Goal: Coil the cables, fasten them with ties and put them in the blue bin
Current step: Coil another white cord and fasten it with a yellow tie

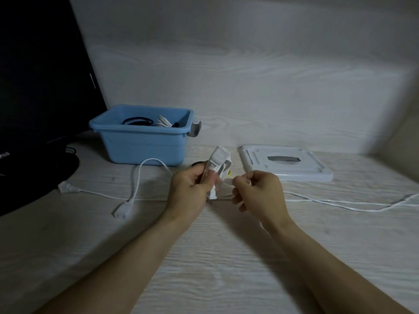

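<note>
My left hand grips a white bundle, apparently a packet of ties, held upright over the middle of the table. My right hand pinches something small and white just right of the bundle; I cannot tell exactly what it is. A long white cable lies loose across the table behind my hands, one plug at the left front and another connector further left. The blue bin stands at the back left and holds a black coiled cable and a white coiled cable.
A white lid lies flat at the back right, next to the wall. A black monitor fills the left side, its dark base and black wires reaching onto the table. A small dark object lies behind my left hand.
</note>
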`<state>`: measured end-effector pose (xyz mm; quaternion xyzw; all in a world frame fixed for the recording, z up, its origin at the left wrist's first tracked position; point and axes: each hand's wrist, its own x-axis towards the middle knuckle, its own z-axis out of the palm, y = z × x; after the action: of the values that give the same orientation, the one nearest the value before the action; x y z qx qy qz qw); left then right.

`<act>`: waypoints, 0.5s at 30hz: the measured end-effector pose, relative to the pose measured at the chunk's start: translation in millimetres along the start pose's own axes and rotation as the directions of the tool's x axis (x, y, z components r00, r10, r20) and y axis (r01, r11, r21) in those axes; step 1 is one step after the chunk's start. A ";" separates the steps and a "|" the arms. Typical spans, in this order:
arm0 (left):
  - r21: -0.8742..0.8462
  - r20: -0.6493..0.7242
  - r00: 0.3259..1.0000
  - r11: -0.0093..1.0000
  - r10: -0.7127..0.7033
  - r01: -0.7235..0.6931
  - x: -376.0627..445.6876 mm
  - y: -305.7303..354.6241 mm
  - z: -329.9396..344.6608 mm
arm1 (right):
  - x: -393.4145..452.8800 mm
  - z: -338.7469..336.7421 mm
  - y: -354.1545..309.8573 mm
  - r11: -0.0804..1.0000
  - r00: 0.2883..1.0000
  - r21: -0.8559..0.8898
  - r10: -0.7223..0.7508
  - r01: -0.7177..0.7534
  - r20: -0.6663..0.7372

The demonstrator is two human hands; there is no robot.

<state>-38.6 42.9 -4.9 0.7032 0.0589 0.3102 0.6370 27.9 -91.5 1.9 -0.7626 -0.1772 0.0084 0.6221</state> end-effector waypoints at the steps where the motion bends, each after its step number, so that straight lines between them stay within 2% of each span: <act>1: 0.032 0.024 0.999 0.999 0.041 -0.042 -0.7 -1.5 0.9 | 0.2 0.0 0.3 1.000 1.000 -0.006 0.009 -0.009 -0.003; 5: 0.024 0.150 0.983 0.993 0.108 -0.113 -10.6 -2.0 7.4 | -4.2 2.0 -2.4 0.999 1.000 0.045 0.007 -0.008 0.029; 8: 0.104 0.124 0.980 0.980 0.155 -0.168 -10.0 -6.8 7.1 | -6.7 4.2 -4.1 0.987 0.995 0.154 0.027 -0.041 0.091; 11: 0.261 0.097 0.975 0.940 0.202 -0.221 -0.6 -15.3 2.0 | -9.7 6.1 -5.2 0.968 0.976 0.223 0.064 -0.112 0.209; 15: 0.214 0.118 0.975 0.954 0.189 -0.211 3.0 -12.6 -4.9 | -9.4 8.0 -9.9 0.887 0.903 0.358 0.134 -0.293 0.408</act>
<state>-34.8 50.8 -15.5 0.7872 -0.0085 0.3303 0.5207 14.6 -85.0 7.5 -0.6141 -0.1994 0.2594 0.7182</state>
